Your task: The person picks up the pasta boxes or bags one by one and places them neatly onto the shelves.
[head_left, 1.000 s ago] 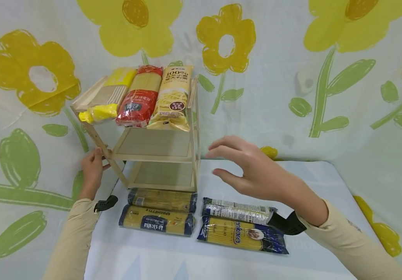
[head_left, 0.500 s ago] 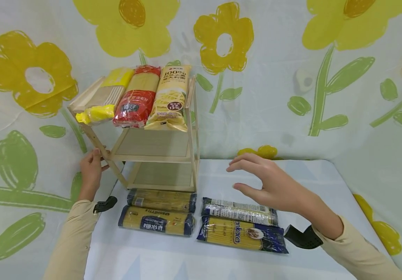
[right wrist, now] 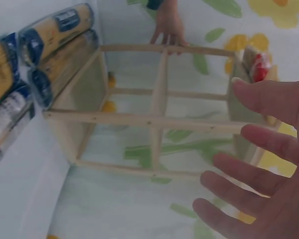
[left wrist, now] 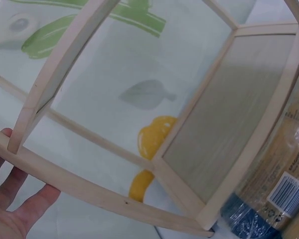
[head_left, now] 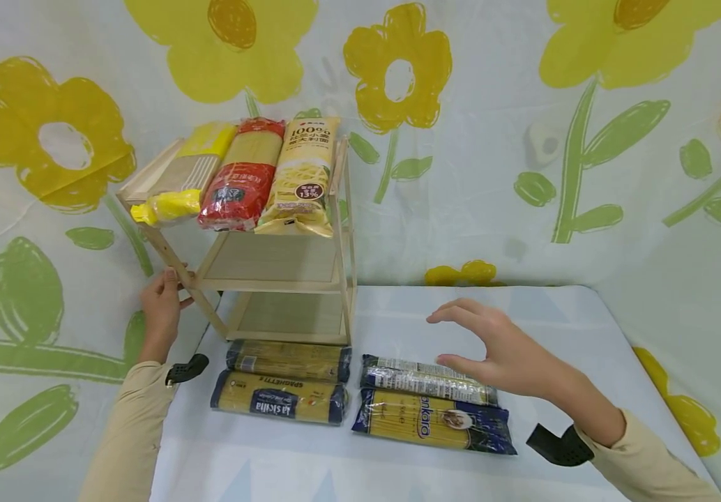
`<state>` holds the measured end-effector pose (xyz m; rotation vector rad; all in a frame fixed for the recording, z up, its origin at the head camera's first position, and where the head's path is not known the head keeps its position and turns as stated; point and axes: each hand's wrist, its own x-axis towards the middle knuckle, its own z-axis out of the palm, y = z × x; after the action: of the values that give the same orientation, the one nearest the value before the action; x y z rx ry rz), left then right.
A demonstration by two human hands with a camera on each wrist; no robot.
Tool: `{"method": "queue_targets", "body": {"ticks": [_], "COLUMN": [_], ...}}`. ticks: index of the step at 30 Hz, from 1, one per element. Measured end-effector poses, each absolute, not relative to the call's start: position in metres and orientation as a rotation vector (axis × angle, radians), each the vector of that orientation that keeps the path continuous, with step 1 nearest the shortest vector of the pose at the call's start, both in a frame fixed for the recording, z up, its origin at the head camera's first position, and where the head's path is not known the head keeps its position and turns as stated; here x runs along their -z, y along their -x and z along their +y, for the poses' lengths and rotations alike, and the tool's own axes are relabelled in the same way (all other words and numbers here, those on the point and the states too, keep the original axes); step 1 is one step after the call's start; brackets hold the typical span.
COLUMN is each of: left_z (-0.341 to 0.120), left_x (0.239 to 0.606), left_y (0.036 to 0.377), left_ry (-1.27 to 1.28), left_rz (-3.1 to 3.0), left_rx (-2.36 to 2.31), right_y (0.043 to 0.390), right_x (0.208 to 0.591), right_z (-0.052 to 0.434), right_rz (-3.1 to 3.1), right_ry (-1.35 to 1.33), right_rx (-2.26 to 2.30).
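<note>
A pale wooden rack with three shelves stands at the table's back left. Its top shelf carries a yellow pack, a red pack and a beige noodle pack. My left hand grips the rack's slanted left leg; the left wrist view shows its fingers behind the wooden bar. My right hand hovers with fingers spread just above the silver-blue pasta pack and holds nothing. The right wrist view shows those spread fingers in front of the rack.
Three more spaghetti packs lie in front of the rack: two on the left and one blue pack near the front. The white table is backed by a flowered cloth wall.
My right hand has dropped and drawn back to the right, from in front of the rack to just over the packs on the table. The left hand has stayed on the rack's leg.
</note>
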<state>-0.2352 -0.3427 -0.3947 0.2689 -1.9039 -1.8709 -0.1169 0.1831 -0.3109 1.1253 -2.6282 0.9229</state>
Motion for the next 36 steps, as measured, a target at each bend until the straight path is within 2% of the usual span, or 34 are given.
{"method": "queue_targets", "body": {"ticks": [21, 28, 36], "left_z": [-0.343, -0.344, -0.343], "left_x": [0.394, 0.394, 0.394], "left_y": [0.235, 0.235, 0.235], "left_ry": [-0.282, -0.297, -0.313], "left_rz": [-1.951, -1.944, -1.956], "left_rx": [1.844, 1.844, 1.850], "right_y": [0.109, 0.118, 0.130], "right_x": [0.425, 0.465, 0.528], "right_z": [0.235, 0.247, 0.263], "right_rz": [-2.915, -2.937, -2.900], "right_ry": [-0.828, -0.751, -0.632], "right_rx": [-0.948, -0.895, -0.824]}}
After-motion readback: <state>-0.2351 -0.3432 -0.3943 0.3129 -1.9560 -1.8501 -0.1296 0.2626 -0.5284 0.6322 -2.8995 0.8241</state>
